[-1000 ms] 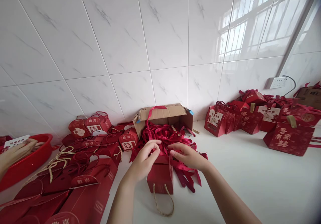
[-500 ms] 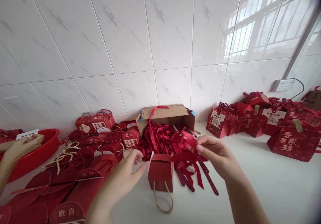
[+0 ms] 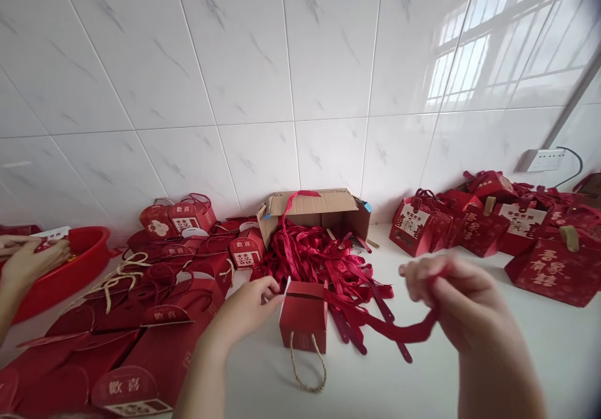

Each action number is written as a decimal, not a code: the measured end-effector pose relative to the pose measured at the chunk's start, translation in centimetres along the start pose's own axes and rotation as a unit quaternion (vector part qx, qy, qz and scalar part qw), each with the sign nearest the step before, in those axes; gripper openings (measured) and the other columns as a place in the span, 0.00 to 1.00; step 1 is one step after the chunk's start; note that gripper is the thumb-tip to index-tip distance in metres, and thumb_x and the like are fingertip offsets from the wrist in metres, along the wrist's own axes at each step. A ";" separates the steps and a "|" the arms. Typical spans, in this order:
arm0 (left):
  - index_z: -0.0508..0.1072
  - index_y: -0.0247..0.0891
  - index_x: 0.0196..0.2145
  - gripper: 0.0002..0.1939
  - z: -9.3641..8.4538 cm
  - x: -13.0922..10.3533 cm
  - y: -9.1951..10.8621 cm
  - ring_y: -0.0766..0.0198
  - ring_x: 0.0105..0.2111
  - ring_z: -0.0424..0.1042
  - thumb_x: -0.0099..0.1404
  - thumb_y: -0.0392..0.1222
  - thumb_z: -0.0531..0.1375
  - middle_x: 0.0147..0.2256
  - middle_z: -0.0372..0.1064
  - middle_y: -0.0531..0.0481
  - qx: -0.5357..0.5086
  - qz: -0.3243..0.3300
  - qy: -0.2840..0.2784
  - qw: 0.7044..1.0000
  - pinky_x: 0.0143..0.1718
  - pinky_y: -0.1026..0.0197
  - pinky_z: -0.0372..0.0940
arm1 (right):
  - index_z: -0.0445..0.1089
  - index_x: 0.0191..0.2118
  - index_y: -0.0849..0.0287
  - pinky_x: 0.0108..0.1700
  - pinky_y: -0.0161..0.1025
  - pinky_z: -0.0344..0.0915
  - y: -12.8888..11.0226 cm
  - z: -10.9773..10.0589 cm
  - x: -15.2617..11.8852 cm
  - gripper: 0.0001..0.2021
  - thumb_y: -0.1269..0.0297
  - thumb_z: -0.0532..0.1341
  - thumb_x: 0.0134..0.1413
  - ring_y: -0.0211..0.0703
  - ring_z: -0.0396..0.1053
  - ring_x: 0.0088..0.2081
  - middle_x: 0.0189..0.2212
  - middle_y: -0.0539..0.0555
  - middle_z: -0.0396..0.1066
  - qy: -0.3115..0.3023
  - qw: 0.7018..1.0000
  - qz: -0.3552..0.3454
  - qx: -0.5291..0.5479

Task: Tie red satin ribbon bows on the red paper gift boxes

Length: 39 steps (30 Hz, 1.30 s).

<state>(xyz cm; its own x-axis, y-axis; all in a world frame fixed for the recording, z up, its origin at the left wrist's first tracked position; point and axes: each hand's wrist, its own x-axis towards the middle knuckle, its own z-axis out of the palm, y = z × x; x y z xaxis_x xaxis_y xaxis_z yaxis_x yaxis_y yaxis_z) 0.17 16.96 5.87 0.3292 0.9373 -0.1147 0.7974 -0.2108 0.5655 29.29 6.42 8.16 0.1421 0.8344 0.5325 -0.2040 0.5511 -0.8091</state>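
A small red gift box (image 3: 303, 314) stands upright on the white counter (image 3: 493, 356), just in front of a heap of red ribbons (image 3: 323, 259), with one tan rope handle (image 3: 307, 366) hanging in a loop down its near face. The left hand (image 3: 246, 309) reaches in from the lower left, forearm angled up toward the box, its thumb and forefinger pinched on the box's upper left corner and flap edge. The right hand (image 3: 453, 300) is raised to the right of the box, well apart from it, blurred, fingers curled and pressed together around one red ribbon (image 3: 404, 331) that sags from the grip and trails back toward the heap. Behind the heap lies one open cardboard carton (image 3: 312, 209) on its side against the tiled wall (image 3: 235, 62), ribbons spilling out of it. To the left are many flat and folded red boxes (image 3: 159, 306), too overlapped to count; to the right a cluster of assembled red gift bags (image 3: 493, 225), at least five. At the far left another person's hand (image 3: 28, 262) rests at one red basin (image 3: 70, 268).
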 end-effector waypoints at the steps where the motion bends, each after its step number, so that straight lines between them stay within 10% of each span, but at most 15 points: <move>1: 0.69 0.42 0.35 0.15 0.0 0.0 -0.1 0.58 0.35 0.72 0.60 0.55 0.53 0.35 0.73 0.51 -0.007 0.001 0.002 1.000 0.32 0.61 0.61 | 0.73 0.28 0.55 0.28 0.36 0.62 0.7 0.5 0.5 0.05 0.61 0.65 0.52 0.36 0.64 0.24 0.20 0.49 0.68 -0.021 0.998 0.061 -0.017; 7: 0.69 0.42 0.37 0.16 0.4 0.1 -0.1 0.58 0.33 0.72 0.58 0.55 0.55 0.34 0.74 0.50 -0.045 0.013 -0.014 0.999 0.31 0.61 0.61 | 0.75 0.27 0.58 0.46 0.42 0.63 6.3 3.7 2.7 0.13 0.53 0.64 0.49 0.49 0.67 0.46 0.47 0.56 0.68 -0.172 0.947 0.221 -0.157; 14: 0.68 0.44 0.43 0.16 0.3 0.5 -0.1 0.59 0.35 0.71 0.60 0.52 0.53 0.37 0.75 0.51 -0.061 0.012 -0.017 0.998 0.34 0.61 0.60 | 0.75 0.27 0.59 0.56 0.46 0.55 10.1 5.2 2.7 0.15 0.51 0.62 0.49 0.55 0.60 0.56 0.52 0.58 0.65 -0.157 0.931 0.240 -0.224; 39: 0.67 0.41 0.49 0.20 0.4 -0.5 0.6 0.60 0.32 0.70 0.60 0.49 0.53 0.34 0.76 0.50 -0.040 0.047 -0.067 0.996 0.31 0.62 0.60 | 0.73 0.25 0.59 0.48 0.43 0.61 10.9 6.6 1.7 0.09 0.59 0.61 0.47 0.55 0.61 0.55 0.52 0.57 0.64 -0.158 0.907 0.267 -0.287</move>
<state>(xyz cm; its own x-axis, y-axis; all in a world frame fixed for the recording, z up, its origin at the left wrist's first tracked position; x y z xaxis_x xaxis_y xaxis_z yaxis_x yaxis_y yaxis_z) 0.67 16.26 5.98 0.4693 0.8679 -0.1630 0.7192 -0.2684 0.6409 20.95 13.88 1.88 -0.1311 0.9914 -0.0006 0.3873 0.0506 -0.9206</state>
